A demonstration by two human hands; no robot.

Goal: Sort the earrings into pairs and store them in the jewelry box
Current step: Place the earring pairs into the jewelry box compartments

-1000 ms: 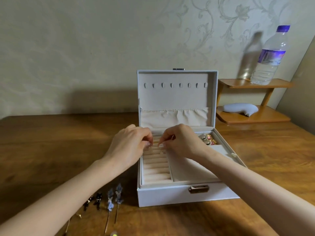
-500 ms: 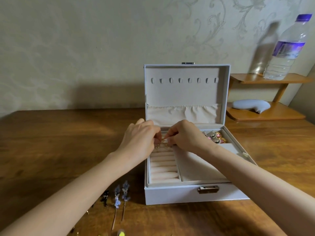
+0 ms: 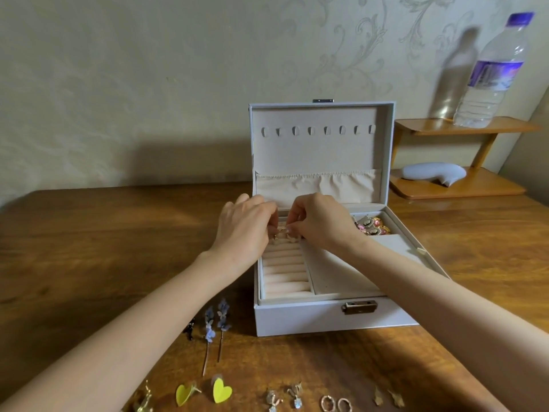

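Gold earrings (image 3: 283, 233) — pinched between hands (image 3: 279, 224)

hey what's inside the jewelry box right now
The jewelry box holds a cluster of pink and gold earrings in its back right compartment. The ring rolls look bare near the front; the hands cover the far rolls, where small gold earrings are being pressed in.
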